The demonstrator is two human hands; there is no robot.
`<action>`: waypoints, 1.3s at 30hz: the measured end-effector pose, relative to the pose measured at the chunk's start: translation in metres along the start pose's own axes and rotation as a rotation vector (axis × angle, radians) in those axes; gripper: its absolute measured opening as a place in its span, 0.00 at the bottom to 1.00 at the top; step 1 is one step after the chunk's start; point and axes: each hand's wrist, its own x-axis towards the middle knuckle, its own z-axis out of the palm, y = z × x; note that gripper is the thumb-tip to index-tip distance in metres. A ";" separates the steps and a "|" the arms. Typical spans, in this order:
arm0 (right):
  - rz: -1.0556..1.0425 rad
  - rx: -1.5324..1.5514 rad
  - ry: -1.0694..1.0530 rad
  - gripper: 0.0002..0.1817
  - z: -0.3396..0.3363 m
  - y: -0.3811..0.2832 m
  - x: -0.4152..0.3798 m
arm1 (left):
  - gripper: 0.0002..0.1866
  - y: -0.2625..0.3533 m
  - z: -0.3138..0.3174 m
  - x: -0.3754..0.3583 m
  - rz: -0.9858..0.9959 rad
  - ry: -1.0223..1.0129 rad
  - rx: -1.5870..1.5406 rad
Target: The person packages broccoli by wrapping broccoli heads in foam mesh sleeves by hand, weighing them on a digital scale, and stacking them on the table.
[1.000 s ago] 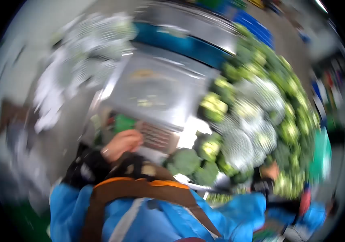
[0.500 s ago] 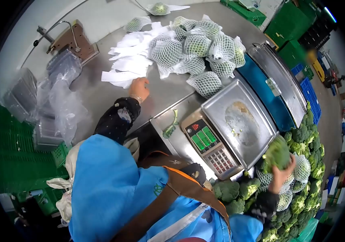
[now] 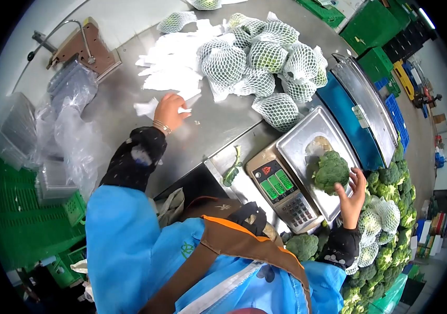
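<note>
A broccoli [image 3: 330, 170] sits on my scale [image 3: 307, 157]; my right hand [image 3: 353, 198] is open beside it. My left hand [image 3: 169, 111] pinches a net sleeve [image 3: 181, 110]. Netted heads [image 3: 265, 57] are piled up; many bare ones [image 3: 391, 251] remain.

My left hand [image 3: 169, 111] is stretched far forward, arm nearly straight in its dark sleeve, fingers curled down with a bracelet at the wrist. My right hand [image 3: 353, 194] is raised closer to my body, palm open, fingers spread and pointing up, forearm bent.
</note>
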 end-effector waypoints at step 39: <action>-0.057 0.559 0.044 0.12 0.048 -0.027 -0.004 | 0.22 0.295 0.024 0.049 0.135 -0.865 -1.362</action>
